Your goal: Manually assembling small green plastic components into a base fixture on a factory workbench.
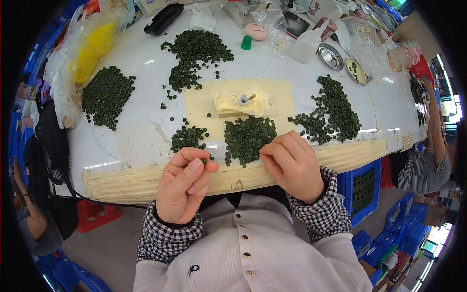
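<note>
At the far left of the frame, a person's bare arm (35,221) hangs down past the table's end. In the upper left, a clear plastic bag with a yellow bundle (95,48) inside lies on the white table (141,104), and below it sits a heap of small dark green rings (108,95). A red stool (95,218) stands at the lower left. A black tray (164,18) lies near the top edge, left of centre, with another green heap (199,48) below and to its right.

Left of centre, the left hand (185,182) is pinched narrow, thumb against fingers, on a small green piece (204,161); a small pile (188,137) lies just above it. In the middle, the main pile (245,138) lies below a taped block (233,105) with a short peg (252,97).

Right of it, the right hand (294,165) reaches the pile's edge, thumb and forefinger close together; whether they hold a piece I cannot tell. Farther right are a green heap (338,109), a white bottle (306,46) above, a round metal dish (331,57), and a blue crate (360,194) at the lower right. At the far right is a person in a striped shirt (423,168).
</note>
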A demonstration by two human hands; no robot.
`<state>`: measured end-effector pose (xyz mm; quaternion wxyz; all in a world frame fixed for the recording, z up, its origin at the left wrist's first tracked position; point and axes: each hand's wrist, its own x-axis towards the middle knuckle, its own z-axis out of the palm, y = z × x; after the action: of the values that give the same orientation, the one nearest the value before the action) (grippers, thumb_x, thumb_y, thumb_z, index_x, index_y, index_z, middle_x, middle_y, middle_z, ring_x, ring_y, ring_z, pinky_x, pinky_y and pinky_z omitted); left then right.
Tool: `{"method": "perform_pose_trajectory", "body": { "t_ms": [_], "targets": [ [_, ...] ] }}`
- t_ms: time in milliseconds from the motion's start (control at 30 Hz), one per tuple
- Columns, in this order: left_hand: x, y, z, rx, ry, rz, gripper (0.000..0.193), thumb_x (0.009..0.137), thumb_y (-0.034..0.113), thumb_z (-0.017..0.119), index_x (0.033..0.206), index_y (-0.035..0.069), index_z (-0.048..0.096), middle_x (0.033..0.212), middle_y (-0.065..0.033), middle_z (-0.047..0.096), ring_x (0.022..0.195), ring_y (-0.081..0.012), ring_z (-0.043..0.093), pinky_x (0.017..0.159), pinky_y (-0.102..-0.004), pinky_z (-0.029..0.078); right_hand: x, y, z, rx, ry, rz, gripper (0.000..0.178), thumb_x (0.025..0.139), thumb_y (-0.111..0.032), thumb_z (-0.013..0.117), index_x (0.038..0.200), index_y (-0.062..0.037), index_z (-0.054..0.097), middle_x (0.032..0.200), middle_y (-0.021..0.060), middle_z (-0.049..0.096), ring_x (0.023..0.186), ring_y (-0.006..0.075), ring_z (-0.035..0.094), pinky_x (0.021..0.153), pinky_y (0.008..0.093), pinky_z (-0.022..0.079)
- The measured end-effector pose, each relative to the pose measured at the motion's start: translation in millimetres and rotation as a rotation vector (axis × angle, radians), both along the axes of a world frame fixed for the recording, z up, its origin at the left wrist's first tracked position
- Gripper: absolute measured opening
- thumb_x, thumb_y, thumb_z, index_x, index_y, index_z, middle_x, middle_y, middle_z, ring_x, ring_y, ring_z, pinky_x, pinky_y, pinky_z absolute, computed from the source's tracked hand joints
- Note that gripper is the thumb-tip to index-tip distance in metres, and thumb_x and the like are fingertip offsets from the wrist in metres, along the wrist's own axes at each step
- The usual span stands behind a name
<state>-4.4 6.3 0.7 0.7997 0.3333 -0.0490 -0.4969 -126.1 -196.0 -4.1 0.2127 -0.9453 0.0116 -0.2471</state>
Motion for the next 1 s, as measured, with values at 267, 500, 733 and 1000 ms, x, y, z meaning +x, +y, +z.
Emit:
{"method": "perform_pose_trajectory", "body": {
  "t_ms": [267,500,733,1000],
  "targets": [
    [-6,-7,-4,0.027,0.005,-0.011,0.017,0.094,0.008,0.048,0.110,0.004,0.055,0.096,-0.0085,0.063,0.053,-0.0010,0.031,0.047,-0.0143,0.028,1,5,4,0.225,-0.070,-0.044,0.017,0.067,0.005,0.066,0.082,-0.0010,0.061,0.075,0.0082,0.060,0.066,0.0230,0.058,0.058,0.0310,0.048],
    [-7,-15,2,0.042,0.069,-0.007,0.021,0.093,0.007,0.050,0.113,0.002,0.056,0.099,-0.0140,0.064,0.053,-0.0005,0.032,0.048,-0.0150,0.030,17,19,21,0.397,-0.132,0.019,0.020,0.068,0.009,0.066,0.086,0.0005,0.066,0.076,0.0089,0.064,0.068,0.0183,0.061,0.059,0.0258,0.048],
    [-8,-13,1,0.047,0.015,-0.005,0.022,0.092,0.004,0.052,0.113,0.001,0.056,0.099,-0.0130,0.065,0.055,0.0000,0.036,0.048,-0.0153,0.030,19,27,24,0.759,-0.090,0.090,0.015,0.075,0.006,0.064,0.087,-0.0009,0.067,0.081,0.0086,0.066,0.068,0.0150,0.063,0.063,0.0244,0.050],
    [-9,-8,-1,0.045,-0.013,-0.025,0.018,0.091,0.004,0.054,0.108,0.002,0.056,0.096,-0.0102,0.066,0.054,0.0007,0.036,0.046,-0.0155,0.028,1,28,21,0.888,-0.006,0.024,0.013,0.074,0.005,0.067,0.086,-0.0001,0.067,0.079,0.0082,0.067,0.068,0.0123,0.062,0.062,0.0236,0.049]
  ]
}}
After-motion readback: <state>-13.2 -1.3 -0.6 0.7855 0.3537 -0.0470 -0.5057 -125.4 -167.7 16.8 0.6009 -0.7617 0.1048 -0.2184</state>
